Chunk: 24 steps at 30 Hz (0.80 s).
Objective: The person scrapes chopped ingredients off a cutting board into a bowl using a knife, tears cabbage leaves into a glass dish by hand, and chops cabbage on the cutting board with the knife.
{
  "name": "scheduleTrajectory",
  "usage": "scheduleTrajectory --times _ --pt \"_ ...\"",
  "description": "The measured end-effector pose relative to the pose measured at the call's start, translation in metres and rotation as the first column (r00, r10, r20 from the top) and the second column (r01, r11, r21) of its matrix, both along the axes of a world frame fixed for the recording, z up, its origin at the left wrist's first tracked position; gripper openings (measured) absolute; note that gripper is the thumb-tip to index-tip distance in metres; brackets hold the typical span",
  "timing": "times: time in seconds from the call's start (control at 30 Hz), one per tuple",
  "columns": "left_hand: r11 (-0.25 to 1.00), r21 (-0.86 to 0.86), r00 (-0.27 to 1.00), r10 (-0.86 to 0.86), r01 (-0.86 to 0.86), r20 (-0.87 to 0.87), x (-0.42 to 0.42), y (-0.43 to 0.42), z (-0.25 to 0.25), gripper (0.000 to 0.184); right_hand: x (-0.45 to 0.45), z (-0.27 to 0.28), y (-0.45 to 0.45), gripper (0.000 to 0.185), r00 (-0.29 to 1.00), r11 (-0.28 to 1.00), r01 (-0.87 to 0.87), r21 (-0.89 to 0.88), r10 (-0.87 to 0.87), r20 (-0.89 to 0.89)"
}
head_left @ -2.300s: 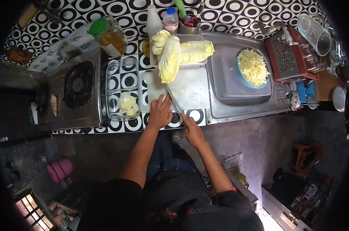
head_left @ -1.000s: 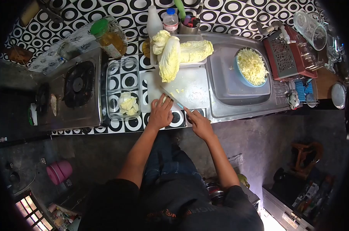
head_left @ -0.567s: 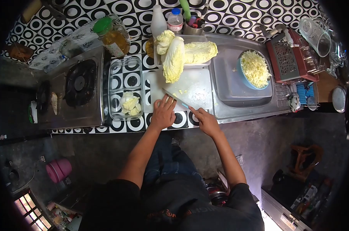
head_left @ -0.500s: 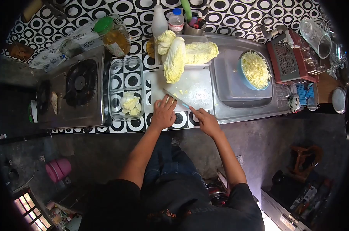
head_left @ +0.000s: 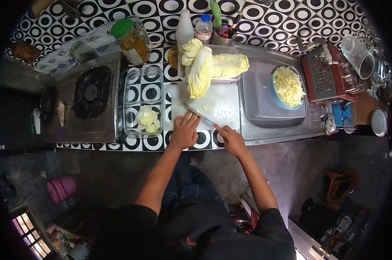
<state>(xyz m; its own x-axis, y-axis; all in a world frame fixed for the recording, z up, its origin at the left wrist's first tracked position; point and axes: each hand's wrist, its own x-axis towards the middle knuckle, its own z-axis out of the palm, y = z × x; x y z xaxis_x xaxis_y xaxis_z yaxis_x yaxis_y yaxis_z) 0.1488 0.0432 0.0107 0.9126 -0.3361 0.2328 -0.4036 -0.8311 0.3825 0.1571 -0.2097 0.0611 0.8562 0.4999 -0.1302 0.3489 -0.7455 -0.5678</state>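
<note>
My right hand (head_left: 233, 141) is closed around the light blue handle of a kitchen knife (head_left: 200, 115), whose blade slants over the white cutting board (head_left: 226, 104). Beside the blade, my left hand (head_left: 185, 131) presses its bent fingertips down on the board's near edge; whatever lies under them is hidden. Small pale cabbage bits are scattered just past the blade. A napa cabbage (head_left: 200, 76) leans onto the board's far edge from a clear tray (head_left: 235, 78), where a second napa cabbage (head_left: 230, 65) and a smaller pale piece (head_left: 190, 51) lie.
Left of the board, a glass dish (head_left: 125, 99) holds cabbage pieces (head_left: 148, 119). Farther left is a gas stove (head_left: 68, 125). On the sink's right, a blue bowl (head_left: 277, 97) is heaped with chopped cabbage (head_left: 289, 84). Behind stand a green-lidded jar (head_left: 133, 45) and bottles (head_left: 203, 28).
The whole view has shifted slightly. Both hands and the knife stay nearly in place at the board's near edge, with no clear change in grip.
</note>
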Motion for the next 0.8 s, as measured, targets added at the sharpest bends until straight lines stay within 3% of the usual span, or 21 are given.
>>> scheduleTrajectory --times 0.5,0.7,0.8 --pt "1.0 0.017 1.0 0.007 -0.007 0.006 0.001 -0.001 0.0 0.056 0.027 -0.004 0.042 0.075 1.0 0.998 -0.025 0.058 0.025 0.002" --pt "0.999 -0.004 0.999 0.032 -0.032 0.018 -0.001 -0.001 -0.005 0.057 0.032 -0.003 0.05 0.075 0.998 0.999 -0.031 -0.009 0.031 0.063" --pt "1.0 0.002 1.0 0.018 -0.018 0.01 -0.001 0.0 -0.006 0.064 0.029 -0.001 0.047 0.074 0.999 1.0 0.003 0.005 -0.003 0.05"
